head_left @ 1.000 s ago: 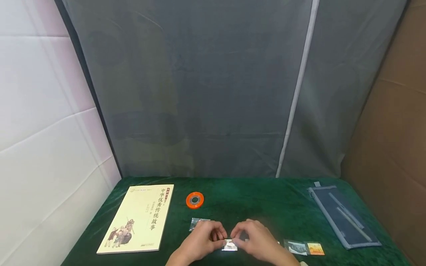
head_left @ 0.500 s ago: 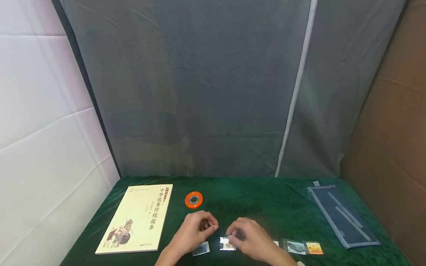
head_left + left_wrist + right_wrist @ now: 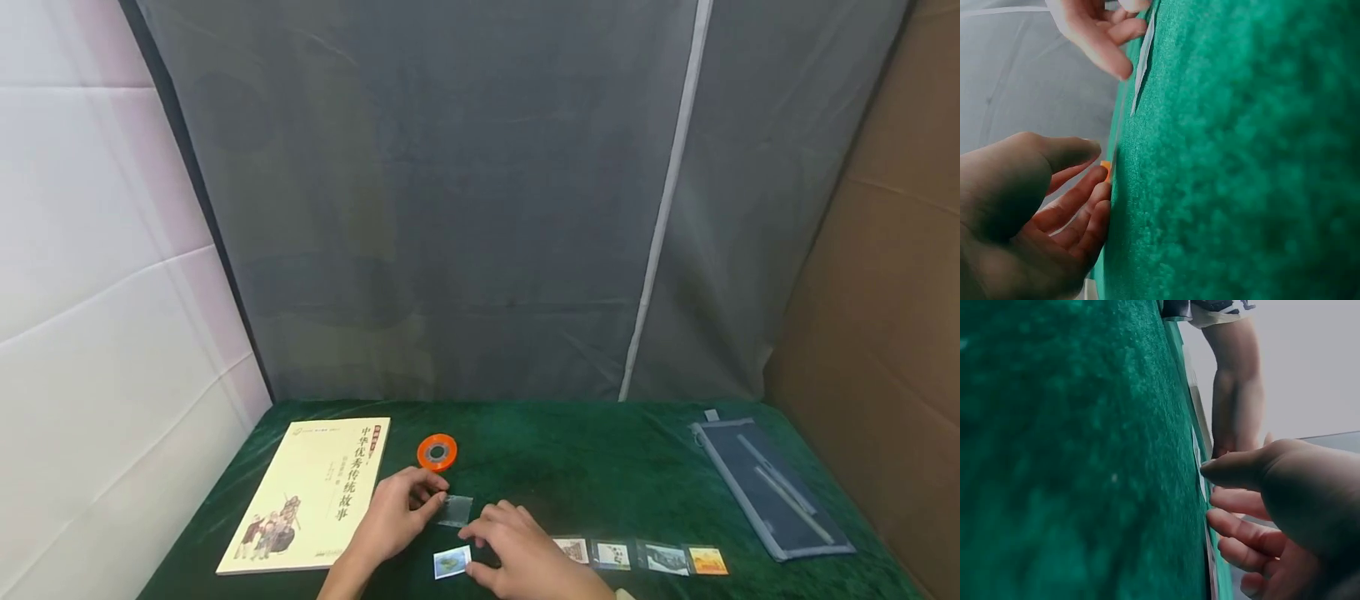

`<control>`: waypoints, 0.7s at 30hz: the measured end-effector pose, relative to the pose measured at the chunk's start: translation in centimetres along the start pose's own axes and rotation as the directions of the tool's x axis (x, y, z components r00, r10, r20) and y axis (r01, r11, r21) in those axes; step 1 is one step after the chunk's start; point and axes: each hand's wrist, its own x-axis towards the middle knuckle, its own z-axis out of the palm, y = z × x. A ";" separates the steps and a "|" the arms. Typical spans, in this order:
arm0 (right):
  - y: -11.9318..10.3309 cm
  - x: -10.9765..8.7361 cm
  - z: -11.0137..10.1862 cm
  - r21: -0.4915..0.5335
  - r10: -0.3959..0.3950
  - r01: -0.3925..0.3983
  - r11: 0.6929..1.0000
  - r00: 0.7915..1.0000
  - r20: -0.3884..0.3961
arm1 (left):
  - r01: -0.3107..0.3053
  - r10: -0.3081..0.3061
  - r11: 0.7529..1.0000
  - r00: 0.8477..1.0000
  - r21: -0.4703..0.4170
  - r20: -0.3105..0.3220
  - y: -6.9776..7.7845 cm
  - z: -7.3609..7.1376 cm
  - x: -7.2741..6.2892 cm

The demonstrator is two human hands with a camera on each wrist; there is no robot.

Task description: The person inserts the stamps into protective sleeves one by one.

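My left hand (image 3: 401,510) is at the left edge of a small clear plastic sleeve (image 3: 457,512) lying on the green cloth; its thumb and index fingertip stand slightly apart in the left wrist view. Just in front of the sleeve lies a small blue-and-green stamp (image 3: 450,562) with a white border. Over at the stamp's right side is my right hand (image 3: 513,554), thumb tip right at its edge and fingers loosely bent. From the right wrist view, the stamp (image 3: 1199,464) appears edge-on by the thumb.
Several sleeved stamps (image 3: 666,559) lie in a row to the right, partly behind my right forearm. An orange tape roll (image 3: 437,452) sits behind the sleeve. A cream book (image 3: 315,492) lies at left, a blue zip pouch (image 3: 772,492) at right.
Both hands have moved left, away from a sleeved stamp they were handling together. My left hand is now at the clear sleeve, my right hand at the blue-and-green stamp.
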 end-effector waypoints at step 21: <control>0.6 0.1 0.0 0.323 0.025 0.014 0.946 0.993 -0.116 | -0.012 0.014 1.000 0.994 -0.025 0.108 -0.2 -0.6 -0.3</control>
